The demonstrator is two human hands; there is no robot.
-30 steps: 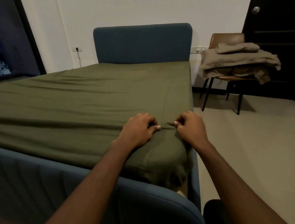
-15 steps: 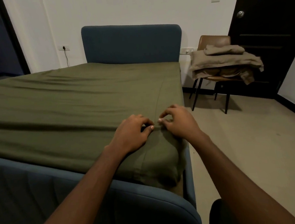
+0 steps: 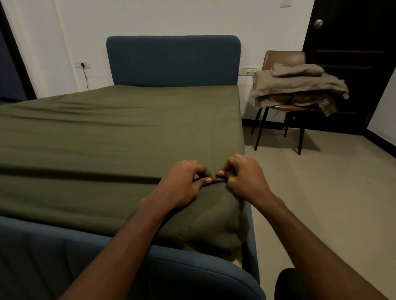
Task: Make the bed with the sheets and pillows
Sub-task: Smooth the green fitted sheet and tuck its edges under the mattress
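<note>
Head view: the olive green sheet [image 3: 95,139] lies spread flat between the blue headboard [image 3: 174,58] at the far end and the blue footboard [image 3: 155,273] nearest the camera, with long shallow wrinkles running across it. At its near right corner both hands work side by side. The left hand [image 3: 183,182] and the right hand [image 3: 242,177] each have curled fingers and pinch a small ridge of the sheet between thumb and fingertips. The cloth looks light, soft and limp, so it will likely slide and bunch; gripping at the corner seam and hem should give the best pull. Far right, folded beige bedding [image 3: 299,86] lies stacked on a brown chair [image 3: 284,57], well apart from the sheet.
</note>
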